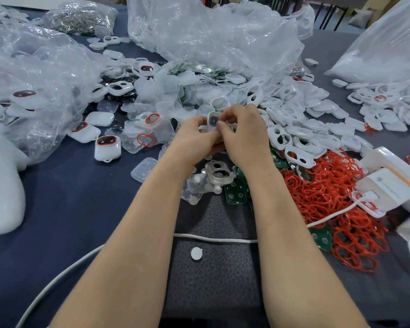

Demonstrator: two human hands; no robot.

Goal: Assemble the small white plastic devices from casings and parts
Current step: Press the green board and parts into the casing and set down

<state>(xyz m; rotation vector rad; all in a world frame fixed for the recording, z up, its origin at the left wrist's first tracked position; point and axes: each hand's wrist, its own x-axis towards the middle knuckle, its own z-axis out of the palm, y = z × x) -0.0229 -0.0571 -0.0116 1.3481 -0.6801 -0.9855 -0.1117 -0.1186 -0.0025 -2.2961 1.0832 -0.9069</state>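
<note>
finished device [107, 147]: stands on the tabletop [69, 204], well to the left of both hands.
left hand [194, 136]: fingers curled round the white casing [214, 120], holding it from the left.
white casing: between the two hands, a dark round patch showing.
right hand [244, 133]: thumb and fingertips pinch the white casing's edge.
red rings [329, 192]: heaped right of the right hand.

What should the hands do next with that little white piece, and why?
Probably press the dark round part snug into the white casing: the left hand and right hand both pinch the casing, with the right thumb beside that part.
</note>
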